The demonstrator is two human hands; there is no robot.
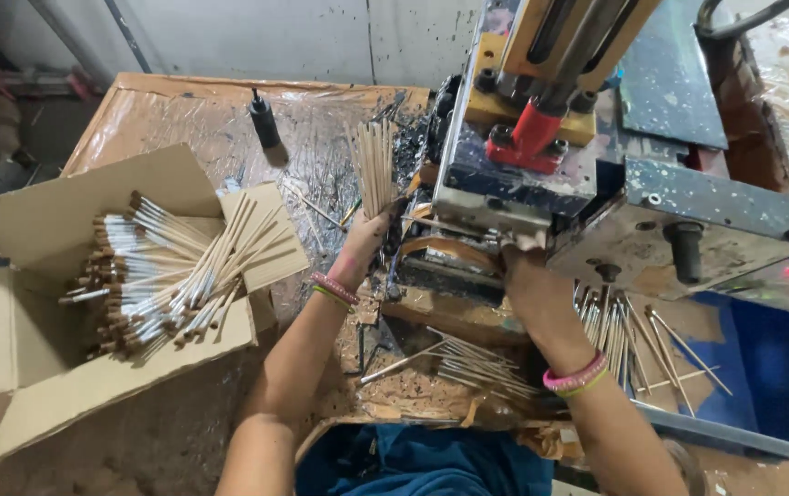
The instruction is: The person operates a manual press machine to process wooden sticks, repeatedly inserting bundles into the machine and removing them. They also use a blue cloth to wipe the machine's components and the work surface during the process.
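- While gripped upright, bundle of thin wooden sticks (375,165) fanned slightly at top; pale, straight, round in section; clamped in left hand (364,241) at lower end, fingers wrapped tight around.
- Positioned just left of metal press machine (541,174), above a worktop blackened with ink or grease.
- Right hand (525,266) reaching under front edge of machine; fingertips hidden by housing, so cannot tell whether closed on anything or apart.
- Beaded bangles on both wrists: pink and green on left wrist (334,289), pink and yellow on right wrist (575,377).
- Machine body: scuffed grey steel plates, paint chipped, smeared dark; red fitting (530,138) above, black round knob (685,250) on right face.
- Open cardboard box (55,367) at left, corrugated, brown, flaps spread; holding heap of finished sticks (160,276) with white shafts and brown tips, lying crosswise.
- Loose sticks (468,363) scattered on littered bench between forearms; further loose pile (629,335) right of right forearm, under machine overhang.
- Small black bottle (264,119) standing on crinkled plastic-covered table (183,119), well apart from both hands.
- Blue cloth (422,464) at bottom edge, soft, creased.
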